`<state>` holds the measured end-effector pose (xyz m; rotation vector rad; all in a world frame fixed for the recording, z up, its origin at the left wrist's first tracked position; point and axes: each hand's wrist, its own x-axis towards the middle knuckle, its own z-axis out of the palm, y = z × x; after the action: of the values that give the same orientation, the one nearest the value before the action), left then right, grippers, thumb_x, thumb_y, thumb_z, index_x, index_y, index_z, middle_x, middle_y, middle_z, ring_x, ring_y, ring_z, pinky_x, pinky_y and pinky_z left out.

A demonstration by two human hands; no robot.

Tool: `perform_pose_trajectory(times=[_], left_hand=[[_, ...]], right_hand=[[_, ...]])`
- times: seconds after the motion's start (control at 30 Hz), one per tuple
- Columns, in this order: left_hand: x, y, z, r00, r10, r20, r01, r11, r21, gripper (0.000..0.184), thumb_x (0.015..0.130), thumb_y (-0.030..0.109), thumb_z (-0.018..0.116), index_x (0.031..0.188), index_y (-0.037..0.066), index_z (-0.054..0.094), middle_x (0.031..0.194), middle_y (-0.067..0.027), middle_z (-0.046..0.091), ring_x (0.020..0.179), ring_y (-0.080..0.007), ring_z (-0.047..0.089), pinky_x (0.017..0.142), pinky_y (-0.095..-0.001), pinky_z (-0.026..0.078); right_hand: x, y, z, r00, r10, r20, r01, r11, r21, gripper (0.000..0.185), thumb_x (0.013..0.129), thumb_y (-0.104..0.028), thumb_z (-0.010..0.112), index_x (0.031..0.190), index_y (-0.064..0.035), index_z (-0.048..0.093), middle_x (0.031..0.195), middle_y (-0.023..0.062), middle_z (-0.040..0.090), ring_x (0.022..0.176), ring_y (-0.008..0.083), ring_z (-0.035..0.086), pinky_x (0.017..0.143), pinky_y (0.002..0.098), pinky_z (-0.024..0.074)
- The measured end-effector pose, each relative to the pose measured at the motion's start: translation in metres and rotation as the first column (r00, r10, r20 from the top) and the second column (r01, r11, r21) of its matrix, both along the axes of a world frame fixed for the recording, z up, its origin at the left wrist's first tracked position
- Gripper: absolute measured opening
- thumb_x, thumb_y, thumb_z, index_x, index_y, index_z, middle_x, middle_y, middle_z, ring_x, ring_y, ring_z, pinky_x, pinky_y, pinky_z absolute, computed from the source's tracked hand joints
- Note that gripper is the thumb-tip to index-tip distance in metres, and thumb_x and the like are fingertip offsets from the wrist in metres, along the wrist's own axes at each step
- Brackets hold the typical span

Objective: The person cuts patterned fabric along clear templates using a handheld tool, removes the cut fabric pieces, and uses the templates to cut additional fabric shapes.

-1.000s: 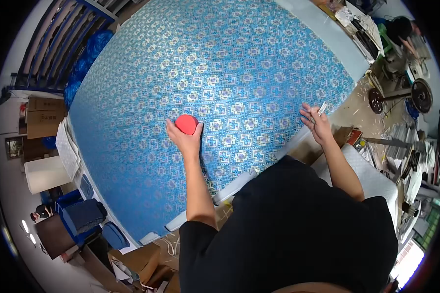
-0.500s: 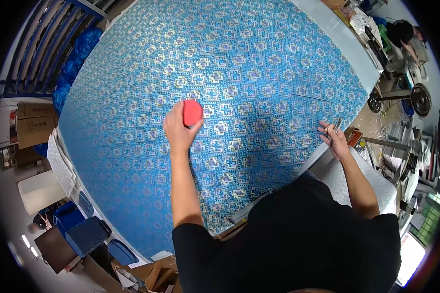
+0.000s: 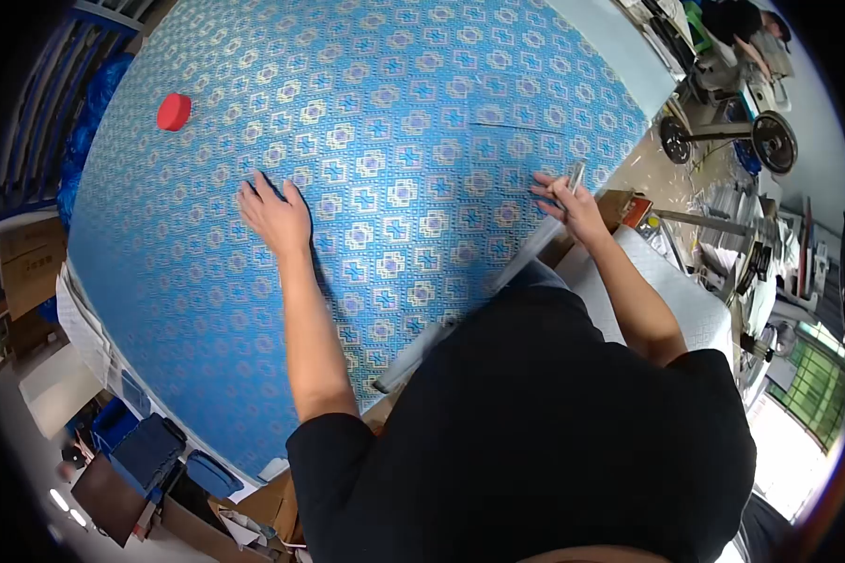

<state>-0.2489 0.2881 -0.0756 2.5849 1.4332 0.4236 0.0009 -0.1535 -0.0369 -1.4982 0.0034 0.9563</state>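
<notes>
1. Black T-shirt (image 3: pixel 535 441), short-sleeved, filling the view at 5 o'clock; plain dark cloth, its surface too dark to show seams or markings.
2. Left sleeve (image 3: pixel 333 455), at 7 o'clock: black, loose, with a straight hem near the elbow.
3. Right sleeve (image 3: pixel 714 375), at 4 o'clock: the same black, also ending near the elbow.
4. Left forearm (image 3: pixel 312 342), at 8 o'clock, and right forearm (image 3: pixel 637 296), at 3 o'clock: bare, tapering towards the wrists.
5. Left hand (image 3: pixel 277 220), at 10 o'clock, and right hand (image 3: pixel 580 211), at 2 o'clock: both bare.

Over on the blue patterned sheet (image 3: pixel 197 310), a round red block (image 3: pixel 173 112) lies ahead and left of the person's bare left hand (image 3: pixel 277 216), a slim silvery tool (image 3: pixel 577 174) in the bare right hand (image 3: pixel 576 208) near the right edge, brown cardboard boxes (image 3: pixel 34 263) off past the left.
</notes>
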Motion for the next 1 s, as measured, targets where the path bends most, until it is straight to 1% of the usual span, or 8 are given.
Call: perform_pose_trajectory(times=[0.13, 0.3, 0.37, 0.43, 0.5, 0.53, 0.63, 1.0], left_hand=[[-0.001, -0.066, -0.005, 0.999, -0.014, -0.035, 0.013, 0.999, -0.031, 0.065, 0.107, 0.044, 0.05, 0.16, 0.008, 0.04, 0.168, -0.0277, 0.025, 0.157, -0.0481, 0.018, 0.126, -0.0623, 0.016], [0.005, -0.135, -0.005, 0.995, 0.015, -0.095, -0.017, 1.0, -0.022, 0.066, 0.106, 0.043, 0.051, 0.16, 0.007, 0.04, 0.169, -0.0269, 0.024, 0.157, -0.048, 0.017, 0.126, -0.0619, 0.015], [0.008, -0.16, -0.004, 0.997, 0.044, -0.069, -0.046, 0.998, -0.035, 0.067, 0.106, 0.044, 0.051, 0.16, 0.006, 0.039, 0.169, -0.0269, 0.024, 0.157, -0.0476, 0.017, 0.127, -0.061, 0.015], [0.014, -0.191, 0.0, 0.993, 0.103, -0.056, -0.106, 0.993, -0.051, 0.067, 0.106, 0.044, 0.051, 0.16, 0.006, 0.039, 0.169, -0.0267, 0.024, 0.157, -0.0471, 0.017, 0.127, -0.0608, 0.014], [0.026, -0.221, 0.003, 0.985, 0.165, -0.04, -0.168, 0.982, -0.081, 0.067, 0.107, 0.045, 0.051, 0.159, 0.005, 0.04, 0.169, -0.0263, 0.023, 0.158, -0.0457, 0.016, 0.127, -0.0599, 0.012], [0.032, -0.237, 0.005, 0.983, 0.178, -0.047, -0.182, 0.98, -0.082, 0.067, 0.107, 0.045, 0.05, 0.159, 0.004, 0.039, 0.169, -0.0264, 0.023, 0.158, -0.0455, 0.016, 0.127, -0.0597, 0.012], [0.051, -0.276, 0.011, 0.974, 0.224, -0.029, -0.225, 0.969, -0.1, 0.068, 0.107, 0.045, 0.05, 0.159, 0.003, 0.039, 0.169, -0.0271, 0.023, 0.158, -0.0461, 0.015, 0.127, -0.0593, 0.011], [0.072, -0.327, 0.007, 0.963, 0.268, 0.013, -0.266, 0.96, -0.093, 0.066, 0.107, 0.044, 0.05, 0.157, 0.002, 0.041, 0.168, -0.0281, 0.024, 0.157, -0.0474, 0.015, 0.127, -0.0598, 0.011]], right_hand=[[0.009, 0.002, 0.004, 0.99, 0.141, -0.003, -0.141, 0.99, -0.017, 0.035, 0.112, -0.032, 0.051, 0.132, -0.0033, 0.059, 0.146, 0.0121, 0.059, 0.13, 0.0245, 0.062, 0.104, 0.0356, 0.0531], [0.033, -0.001, -0.006, 0.942, 0.333, -0.043, -0.333, 0.943, 0.013, 0.039, 0.112, -0.031, 0.05, 0.135, -0.0009, 0.061, 0.134, 0.0113, 0.066, 0.122, 0.0204, 0.066, 0.099, 0.034, 0.0554], [0.049, 0.004, -0.006, 0.823, 0.567, -0.045, -0.569, 0.821, -0.048, 0.037, 0.112, -0.029, 0.05, 0.131, -0.0008, 0.064, 0.127, 0.0098, 0.068, 0.115, 0.0194, 0.069, 0.092, 0.0331, 0.0588], [0.063, 0.011, 0.003, 0.78, 0.623, -0.059, -0.624, 0.781, -0.011, 0.035, 0.112, -0.029, 0.05, 0.125, -0.0007, 0.067, 0.121, 0.0105, 0.07, 0.105, 0.0185, 0.073, 0.085, 0.0313, 0.0605], [0.084, 0.017, 0.016, 0.591, 0.806, -0.013, -0.802, 0.586, -0.117, 0.035, 0.111, -0.03, 0.051, 0.118, 0.0004, 0.066, 0.112, 0.0117, 0.072, 0.095, 0.0174, 0.074, 0.081, 0.0302, 0.0601], [0.089, 0.019, 0.009, 0.592, 0.806, 0.006, -0.801, 0.589, -0.111, 0.035, 0.11, -0.032, 0.052, 0.112, 0.0009, 0.064, 0.103, 0.012, 0.072, 0.084, 0.0162, 0.073, 0.076, 0.0297, 0.0596], [0.113, 0.021, 0.004, 0.494, 0.869, -0.039, -0.867, 0.488, -0.104, 0.034, 0.11, -0.032, 0.053, 0.111, 0.0011, 0.063, 0.101, 0.0106, 0.072, 0.079, 0.0154, 0.072, 0.071, 0.0306, 0.059], [0.143, 0.003, -0.005, 0.737, 0.675, 0.034, -0.674, 0.738, -0.029, 0.028, 0.11, -0.029, 0.053, 0.107, -0.0034, 0.065, 0.103, 0.0103, 0.074, 0.071, 0.0107, 0.064, 0.068, 0.0281, 0.0539]])
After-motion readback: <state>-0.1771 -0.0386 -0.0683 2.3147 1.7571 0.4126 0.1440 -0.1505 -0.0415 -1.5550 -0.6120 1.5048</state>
